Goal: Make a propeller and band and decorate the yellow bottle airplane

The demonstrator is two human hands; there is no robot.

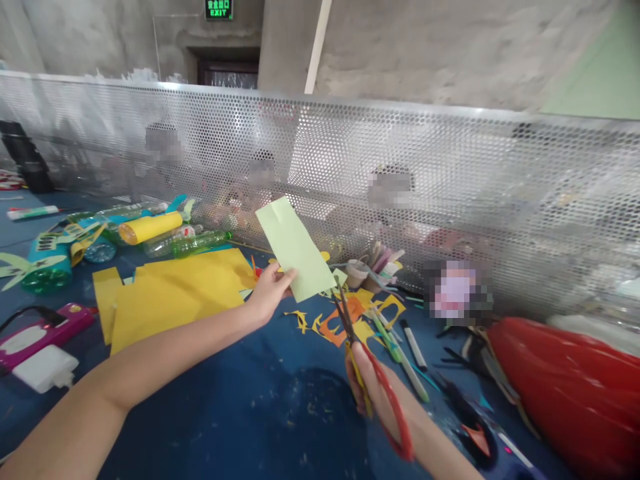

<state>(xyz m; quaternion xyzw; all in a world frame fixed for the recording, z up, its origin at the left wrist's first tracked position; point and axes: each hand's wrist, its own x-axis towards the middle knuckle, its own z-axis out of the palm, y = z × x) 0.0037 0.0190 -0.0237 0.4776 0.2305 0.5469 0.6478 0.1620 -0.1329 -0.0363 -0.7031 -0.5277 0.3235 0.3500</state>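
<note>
My left hand [270, 291] pinches the lower edge of a folded pale green paper [295, 248] and holds it up over the blue table [240, 400]. My right hand [380, 400] grips red-and-yellow-handled scissors [363, 353]. Their blades point up toward the bottom corner of the green paper and look nearly closed. Orange and yellow paper cut-outs [350, 317] lie on the table just under the blades.
Large yellow paper sheets [175, 293] lie to the left, with plastic bottles [190, 241] and a yellow roll [150, 228] behind them. Pens [413, 347] lie right of the scissors. A red shiny object [570, 393] fills the right. A perforated metal screen [450, 173] walls the far edge; people sit behind it.
</note>
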